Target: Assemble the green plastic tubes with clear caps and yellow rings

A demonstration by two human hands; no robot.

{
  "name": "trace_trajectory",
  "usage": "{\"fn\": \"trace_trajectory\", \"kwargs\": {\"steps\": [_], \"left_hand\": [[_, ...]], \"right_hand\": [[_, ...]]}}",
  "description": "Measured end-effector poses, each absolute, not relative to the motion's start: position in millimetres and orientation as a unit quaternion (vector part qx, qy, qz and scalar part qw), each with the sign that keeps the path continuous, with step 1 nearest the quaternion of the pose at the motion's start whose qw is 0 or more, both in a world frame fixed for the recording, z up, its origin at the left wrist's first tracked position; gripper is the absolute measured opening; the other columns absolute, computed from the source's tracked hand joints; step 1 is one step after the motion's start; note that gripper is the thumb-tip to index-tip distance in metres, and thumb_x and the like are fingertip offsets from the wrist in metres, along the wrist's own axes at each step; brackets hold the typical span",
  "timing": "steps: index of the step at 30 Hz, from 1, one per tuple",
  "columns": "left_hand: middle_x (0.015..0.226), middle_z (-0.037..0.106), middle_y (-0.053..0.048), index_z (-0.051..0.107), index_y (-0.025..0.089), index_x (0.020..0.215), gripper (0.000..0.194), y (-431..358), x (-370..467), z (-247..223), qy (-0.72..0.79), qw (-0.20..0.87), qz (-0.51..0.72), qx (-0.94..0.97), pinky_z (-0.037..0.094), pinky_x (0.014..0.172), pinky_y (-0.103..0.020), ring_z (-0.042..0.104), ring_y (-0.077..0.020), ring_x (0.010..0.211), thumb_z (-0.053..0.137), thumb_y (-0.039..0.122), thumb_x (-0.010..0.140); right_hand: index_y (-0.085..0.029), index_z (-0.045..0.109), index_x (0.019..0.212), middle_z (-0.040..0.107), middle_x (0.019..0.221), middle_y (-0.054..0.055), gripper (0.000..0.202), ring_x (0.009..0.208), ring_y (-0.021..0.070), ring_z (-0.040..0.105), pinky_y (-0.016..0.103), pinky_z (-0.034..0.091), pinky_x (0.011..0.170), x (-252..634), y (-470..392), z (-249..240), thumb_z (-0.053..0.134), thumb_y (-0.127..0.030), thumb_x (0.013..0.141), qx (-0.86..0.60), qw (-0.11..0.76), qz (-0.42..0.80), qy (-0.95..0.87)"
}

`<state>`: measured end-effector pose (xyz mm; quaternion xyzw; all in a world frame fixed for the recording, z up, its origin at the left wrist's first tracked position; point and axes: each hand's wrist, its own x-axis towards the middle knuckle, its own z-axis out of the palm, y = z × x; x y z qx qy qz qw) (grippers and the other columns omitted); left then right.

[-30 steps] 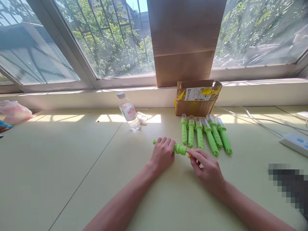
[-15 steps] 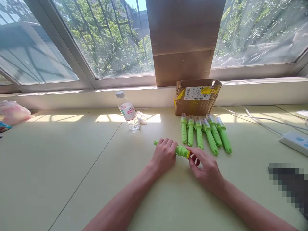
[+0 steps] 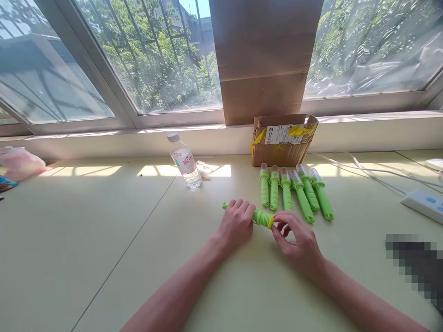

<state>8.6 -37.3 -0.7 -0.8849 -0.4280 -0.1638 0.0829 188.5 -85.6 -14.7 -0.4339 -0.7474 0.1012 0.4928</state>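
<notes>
My left hand (image 3: 237, 222) is wrapped around a green plastic handle (image 3: 262, 218), which lies nearly level just above the table. Its narrow tail pokes out to the left of my fist, and a ribbed, threaded end shows on the right. At that end sits a yellow ring (image 3: 271, 221). The thumb and fingertips of my right hand (image 3: 299, 240) pinch this ring at its edge. Beyond my right hand lie several similar green handles (image 3: 287, 193) with clear caps, side by side in a row. My left fist hides the handle's middle.
Behind the row stands an open cardboard box (image 3: 282, 150). A water bottle (image 3: 187, 163) and a small crumpled packet (image 3: 204, 169) are further left. A white power strip (image 3: 424, 205) with cables lies at the right, a pink plastic bag (image 3: 20, 162) at the far left. Windows line the back.
My right fingers have shifted slightly around the yellow ring, and more of the ring shows. My left hand holds the handle in nearly the same place.
</notes>
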Motion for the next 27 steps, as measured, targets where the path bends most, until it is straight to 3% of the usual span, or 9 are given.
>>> {"fn": "trace_trajectory", "kwargs": {"steps": [15, 21, 27], "left_hand": [[0.081, 0.057, -0.005, 0.051, 0.018, 0.087, 0.022, -37.7, 8.5, -0.5, -0.421, 0.089, -0.159, -0.888, 0.034, 0.065, -0.034, 0.048, -0.0216, 0.076, 0.046, 0.008, 0.069], [0.082, 0.057, -0.005, 0.051, 0.018, 0.087, 0.020, -38.3, 9.0, 1.0, -0.423, 0.087, -0.157, -0.888, 0.034, 0.064, -0.034, 0.048, -0.0214, 0.076, 0.046, 0.008, 0.070], [0.081, 0.056, -0.006, 0.051, 0.018, 0.087, 0.020, -38.7, 8.7, 1.9, -0.416, 0.092, -0.155, -0.891, 0.034, 0.065, -0.034, 0.048, -0.0219, 0.076, 0.045, 0.008, 0.071]], "right_hand": [[-0.020, 0.055, 0.100, 0.061, 0.093, 0.004, 0.021, 0.062, 0.0084, 0.056, 0.022, 0.051, 0.054, 188.1, -86.3, -13.6, 0.052, -0.011, 0.082, -0.428, 0.500, 0.079, -0.749], [-0.019, 0.055, 0.089, 0.062, 0.090, 0.004, 0.009, 0.063, 0.0093, 0.057, 0.023, 0.052, 0.054, 188.0, -85.7, -12.6, 0.052, -0.014, 0.083, -0.441, 0.507, 0.092, -0.735], [-0.020, 0.057, 0.090, 0.059, 0.090, 0.005, 0.013, 0.064, 0.0094, 0.055, 0.023, 0.051, 0.055, 188.6, -85.1, -13.9, 0.050, -0.011, 0.082, -0.418, 0.489, 0.090, -0.760]]}}
